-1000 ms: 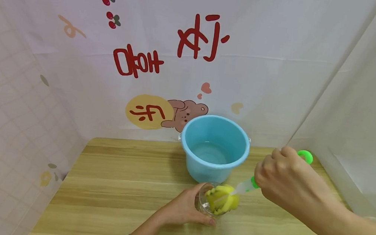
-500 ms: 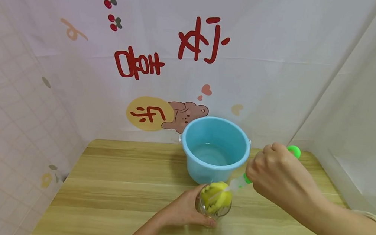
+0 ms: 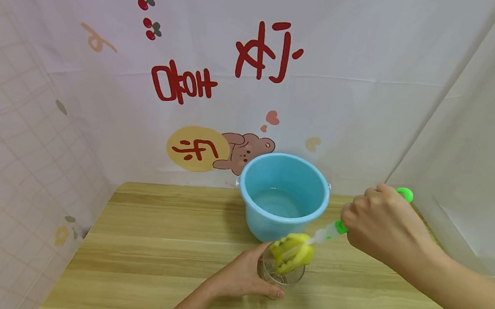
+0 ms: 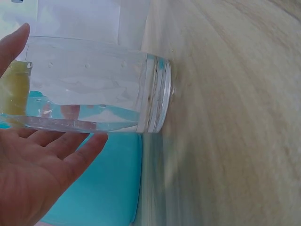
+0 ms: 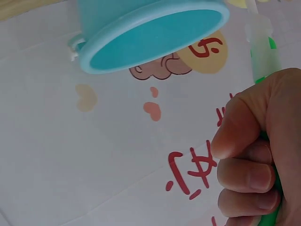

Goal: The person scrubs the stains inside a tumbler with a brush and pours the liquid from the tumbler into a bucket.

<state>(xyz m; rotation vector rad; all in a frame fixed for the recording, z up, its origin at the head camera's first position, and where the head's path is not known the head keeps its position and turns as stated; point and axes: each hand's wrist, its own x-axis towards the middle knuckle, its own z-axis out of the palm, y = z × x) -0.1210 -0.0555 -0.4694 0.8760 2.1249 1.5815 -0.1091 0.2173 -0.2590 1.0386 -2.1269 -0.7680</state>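
Observation:
My left hand point(image 3: 241, 275) holds a clear drinking glass point(image 3: 278, 278) upright at the wooden table, fingers on its far side and thumb on the near side. In the left wrist view the fingers lie along the wall of the glass point(image 4: 89, 80), with its thick base close to the tabletop. My right hand point(image 3: 385, 223) grips the green handle of a sponge cup brush point(image 3: 329, 231), fist curled round it. The brush's yellow sponge head point(image 3: 294, 252) slants down into the mouth of the glass, its upper part above the rim. In the right wrist view, the thumb and fingers wrap the handle point(image 5: 277, 183).
A light blue bucket point(image 3: 276, 229) with some water in it stands just behind the glass. The wood-grain table point(image 3: 155, 244) extends left and right of it. A white printed cloth point(image 3: 344, 109) hangs behind, with more cloth at both sides.
The brush went down into the glass by half a second ago, then came partly up and to the right with my right hand. My left hand and the glass stay almost in place.

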